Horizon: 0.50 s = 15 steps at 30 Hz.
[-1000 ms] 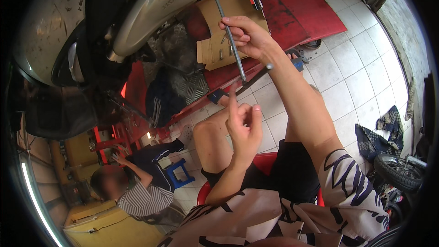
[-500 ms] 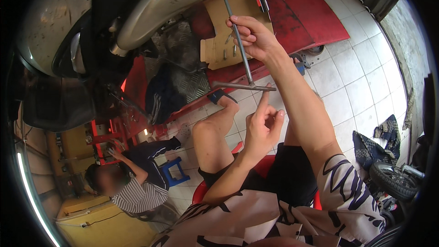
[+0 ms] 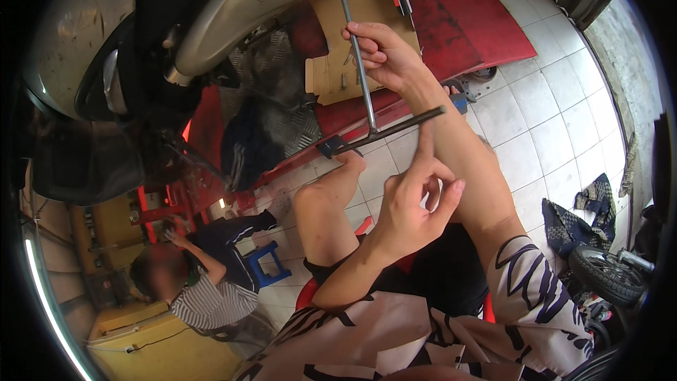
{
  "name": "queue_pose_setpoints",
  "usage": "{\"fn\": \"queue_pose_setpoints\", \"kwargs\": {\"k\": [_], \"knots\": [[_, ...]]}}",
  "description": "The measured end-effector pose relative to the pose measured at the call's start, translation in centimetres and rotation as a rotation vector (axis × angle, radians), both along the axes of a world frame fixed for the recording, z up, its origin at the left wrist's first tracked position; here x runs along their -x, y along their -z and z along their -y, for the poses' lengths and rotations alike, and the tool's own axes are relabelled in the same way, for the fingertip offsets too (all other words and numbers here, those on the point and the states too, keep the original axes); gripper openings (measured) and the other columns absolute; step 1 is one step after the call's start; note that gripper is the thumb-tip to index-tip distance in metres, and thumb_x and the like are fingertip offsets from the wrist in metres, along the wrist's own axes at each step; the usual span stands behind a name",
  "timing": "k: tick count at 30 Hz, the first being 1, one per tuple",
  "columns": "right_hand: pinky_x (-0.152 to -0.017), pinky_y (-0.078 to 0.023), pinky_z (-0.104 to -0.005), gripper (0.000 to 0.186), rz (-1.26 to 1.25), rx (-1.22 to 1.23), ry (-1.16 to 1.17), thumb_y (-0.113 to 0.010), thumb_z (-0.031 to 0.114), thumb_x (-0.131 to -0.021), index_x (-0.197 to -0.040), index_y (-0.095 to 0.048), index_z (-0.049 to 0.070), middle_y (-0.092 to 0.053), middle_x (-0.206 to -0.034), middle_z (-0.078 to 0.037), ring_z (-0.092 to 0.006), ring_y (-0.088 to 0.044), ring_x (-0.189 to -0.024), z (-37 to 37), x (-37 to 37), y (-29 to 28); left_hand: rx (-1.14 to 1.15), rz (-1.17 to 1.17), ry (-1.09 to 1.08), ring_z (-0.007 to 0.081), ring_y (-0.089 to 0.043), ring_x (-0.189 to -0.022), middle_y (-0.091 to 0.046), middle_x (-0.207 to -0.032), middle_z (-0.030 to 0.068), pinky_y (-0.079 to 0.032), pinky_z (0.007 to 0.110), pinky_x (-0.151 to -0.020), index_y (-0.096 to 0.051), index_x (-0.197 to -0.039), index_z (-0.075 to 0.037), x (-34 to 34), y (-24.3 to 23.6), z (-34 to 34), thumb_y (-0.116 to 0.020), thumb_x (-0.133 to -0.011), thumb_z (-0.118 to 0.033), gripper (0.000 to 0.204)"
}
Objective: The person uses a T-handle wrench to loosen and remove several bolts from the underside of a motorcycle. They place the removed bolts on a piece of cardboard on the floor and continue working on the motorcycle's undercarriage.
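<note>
A T-handle socket wrench (image 3: 363, 88) slants up to the lower edge of a motorbike's silver cover (image 3: 247, 17), where its far end meets the bike; the exact contact is hidden. My right hand (image 3: 386, 56) is closed around the shaft, thumb and fingers pinching its upper half. Below it, my left hand (image 3: 417, 204) has the index finger stretched up at the right part of the crossbar, appearing to touch it. The left thumb stands apart from the other, curled fingers, and nothing is held there.
Cardboard (image 3: 374, 0) with small metal parts lies on the red lift platform (image 3: 486, 25). A person in a striped shirt (image 3: 215, 303) sits at left near a blue stool (image 3: 269, 264). At right are a patterned cloth (image 3: 564, 229) and a wheel (image 3: 606, 275) on the tiled floor.
The wrench's crossbar has turned, its right end swinging upward and its left end downward. My left index finger has moved up and right along with it. My right hand stays on the shaft.
</note>
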State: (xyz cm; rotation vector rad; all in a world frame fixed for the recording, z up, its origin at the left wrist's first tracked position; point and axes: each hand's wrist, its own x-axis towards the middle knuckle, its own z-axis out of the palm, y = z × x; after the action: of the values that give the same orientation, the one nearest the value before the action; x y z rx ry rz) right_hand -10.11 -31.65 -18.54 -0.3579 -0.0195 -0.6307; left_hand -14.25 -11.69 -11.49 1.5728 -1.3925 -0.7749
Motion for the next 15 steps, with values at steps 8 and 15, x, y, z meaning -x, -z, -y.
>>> {"fn": "queue_pose_setpoints", "kwargs": {"k": [8, 15], "knots": [[-0.039, -0.023, -0.0207, 0.023, 0.055, -0.012, 0.031, -0.052, 0.019, -0.094, -0.075, -0.051, 0.007, -0.033, -0.044, 0.006, -0.0044, -0.028, -0.037, 2.1, 2.2, 0.1, -0.329, -0.265, -0.381, 0.0044, -0.046, -0.054, -0.059, -0.071, 0.0041, -0.035, 0.017, -0.049, -0.038, -0.137, 0.007, -11.3, 4.0, -1.2, -0.052, -0.097, -0.013, 0.047], [-0.036, -0.020, -0.0216, 0.031, 0.453, -0.169, -0.032, -0.047, 0.022, -0.093, -0.063, -0.041, 0.014, -0.031, -0.041, 0.006, -0.0058, -0.025, -0.033, 4.7, 8.1, 1.7, -0.141, -0.593, -0.252, 0.0158, -0.064, -0.086, -0.064, -0.094, 0.0077, -0.046, 0.027, -0.065, -0.056, -0.114, 0.000, -14.8, 4.3, 13.6, -0.054, -0.095, -0.014, 0.023]]}}
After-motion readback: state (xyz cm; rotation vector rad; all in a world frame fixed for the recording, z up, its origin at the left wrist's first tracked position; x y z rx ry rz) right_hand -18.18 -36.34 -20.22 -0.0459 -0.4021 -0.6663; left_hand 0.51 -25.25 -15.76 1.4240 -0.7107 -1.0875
